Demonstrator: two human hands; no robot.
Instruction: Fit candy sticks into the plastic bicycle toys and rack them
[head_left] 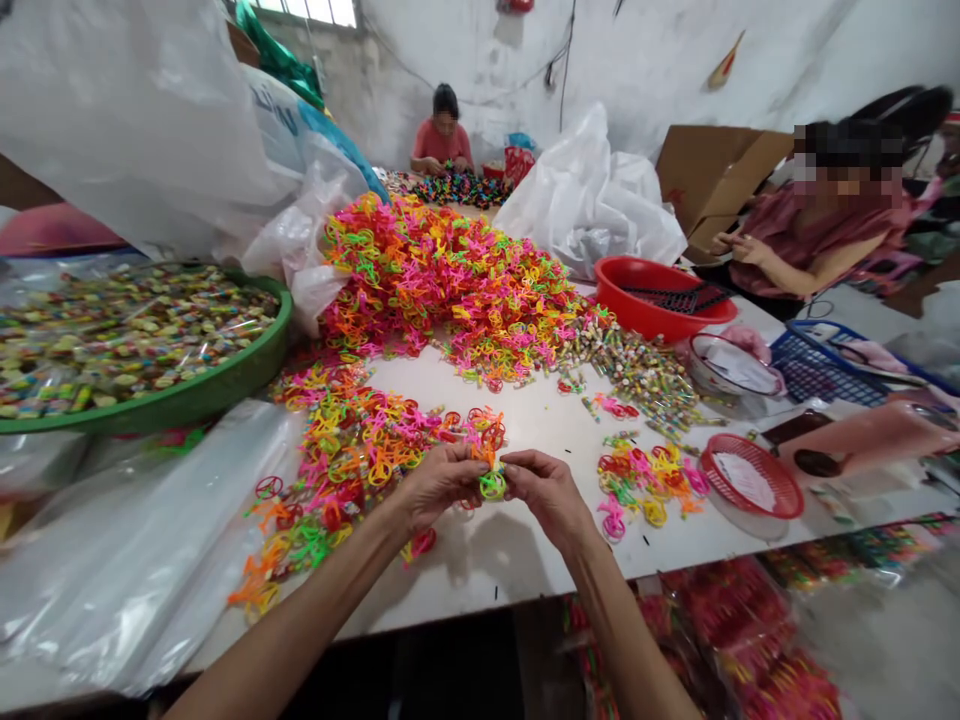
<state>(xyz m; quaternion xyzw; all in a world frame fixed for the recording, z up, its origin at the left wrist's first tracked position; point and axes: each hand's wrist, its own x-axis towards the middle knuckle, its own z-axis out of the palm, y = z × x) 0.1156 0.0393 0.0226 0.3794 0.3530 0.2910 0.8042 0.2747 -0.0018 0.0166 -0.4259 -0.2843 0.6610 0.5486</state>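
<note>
The left hand (442,485) and the right hand (547,495) are gripping a small green plastic ring (493,486) between closed fingers, just beside a heap of neon plastic loops (352,450).

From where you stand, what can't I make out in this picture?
Head view:
What the left hand and right hand hide of the green plastic loop.
Red packets below the table: blurred, cut off by the bottom edge.
Wrappers in the green tray: too small to read.
</note>
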